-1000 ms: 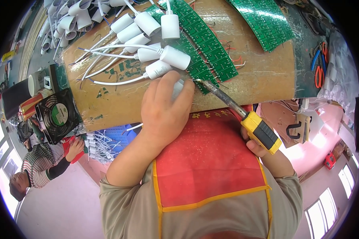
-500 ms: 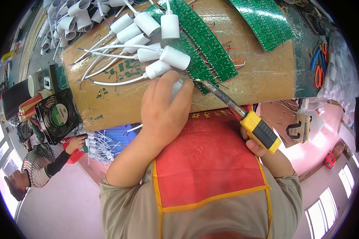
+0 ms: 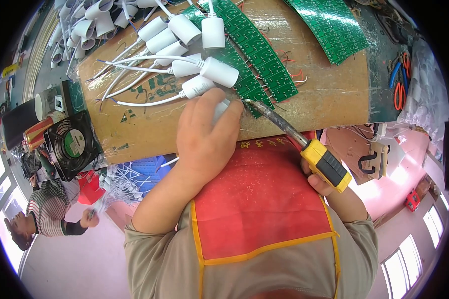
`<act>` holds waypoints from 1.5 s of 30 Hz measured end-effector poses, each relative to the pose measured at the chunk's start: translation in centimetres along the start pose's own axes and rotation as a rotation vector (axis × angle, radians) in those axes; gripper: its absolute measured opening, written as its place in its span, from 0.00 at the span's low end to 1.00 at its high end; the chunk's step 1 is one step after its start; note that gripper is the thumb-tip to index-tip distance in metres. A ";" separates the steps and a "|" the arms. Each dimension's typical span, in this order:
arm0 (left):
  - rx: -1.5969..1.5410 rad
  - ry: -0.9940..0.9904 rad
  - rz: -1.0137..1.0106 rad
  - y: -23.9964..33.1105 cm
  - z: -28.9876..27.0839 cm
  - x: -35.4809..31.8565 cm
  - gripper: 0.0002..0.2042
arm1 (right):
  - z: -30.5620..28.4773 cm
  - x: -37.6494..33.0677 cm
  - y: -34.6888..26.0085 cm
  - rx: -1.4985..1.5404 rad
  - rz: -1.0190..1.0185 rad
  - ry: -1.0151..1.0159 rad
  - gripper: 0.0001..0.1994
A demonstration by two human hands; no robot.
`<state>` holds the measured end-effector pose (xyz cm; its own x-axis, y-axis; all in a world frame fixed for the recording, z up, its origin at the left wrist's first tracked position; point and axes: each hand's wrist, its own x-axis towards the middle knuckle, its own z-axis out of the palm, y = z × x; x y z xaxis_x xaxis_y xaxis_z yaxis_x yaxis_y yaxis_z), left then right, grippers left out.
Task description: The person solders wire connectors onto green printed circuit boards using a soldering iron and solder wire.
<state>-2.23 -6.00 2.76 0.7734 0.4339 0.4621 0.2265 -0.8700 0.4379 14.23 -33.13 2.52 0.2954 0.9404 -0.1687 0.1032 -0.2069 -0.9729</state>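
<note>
- L hand (image 3: 204, 134), ctr of frame: fingers curled round a white cylinder (image 3: 221, 110), only part of it visible btwn the digits; underside of grip hidden.
- R hand (image 3: 320, 185), right of ctr: wrapped on the yellow/black handle (image 3: 327, 165) of a soldering iron (image 3: 284, 123), mostly hidden behind it; iron slants up-left.
- Main risk, burn: iron's tip (image 3: 248, 101) sits just beside L hand's rightmost digit. A small slip of either hand could put metal on skin, assuming iron's hot.
- Held cylinder looks like plastic; wall could melt or mark if tip strays left.
- Tip's also near lower end of inner green strip (image 3: 252, 92); contact, can't tell. Too much heat or a nudge might harm pads or push strip askew.
- White cable (image 3: 170, 162) pokes out left of L wrist, past edge of brown board (image 3: 329, 99). Forearm could catch it & tug whatever's on its hidden end.
- Loose white sockets (image 3: 219, 72), above L hand, lie close; a knock could roll one into tip.
- Handle's over red apron (image 3: 264, 199), lower ctr; weak grip = dropped iron, prob. scorched cloth.
- Fan (image 3: 72, 144), mid-left: can't tell if on; draft could chill a joint.
</note>
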 end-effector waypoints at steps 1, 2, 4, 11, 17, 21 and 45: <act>0.001 -0.003 0.001 0.0 0.0 -0.1 0.16 | 0.0 0.0 -0.1 0.015 0.006 0.003 0.17; 0.001 -0.005 0.000 0.0 0.0 -0.1 0.16 | 0.1 0.0 -0.1 0.042 0.013 0.001 0.17; 0.005 0.005 0.009 -0.1 0.1 -0.1 0.16 | 0.3 0.1 0.0 0.031 -0.004 0.018 0.16; 0.007 0.014 0.029 -0.2 0.2 -0.3 0.17 | 0.0 0.1 0.0 -0.010 -0.048 0.004 0.15; 0.013 0.018 0.043 -0.3 0.3 -0.3 0.17 | 0.3 0.2 -0.3 0.019 -0.020 0.028 0.15; 0.020 0.016 0.043 -0.3 0.3 -0.3 0.17 | 0.2 0.2 -0.4 0.017 0.005 0.022 0.15; 0.057 -0.088 0.011 0.3 -0.8 0.1 0.13 | -7.7 6.1 -2.2 0.260 -0.272 0.702 0.36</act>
<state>-2.52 -6.06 3.55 0.8247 0.4042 0.3956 0.2492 -0.8876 0.3873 23.12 -28.97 4.85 0.8299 0.5414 0.1346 0.0579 0.1565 -0.9860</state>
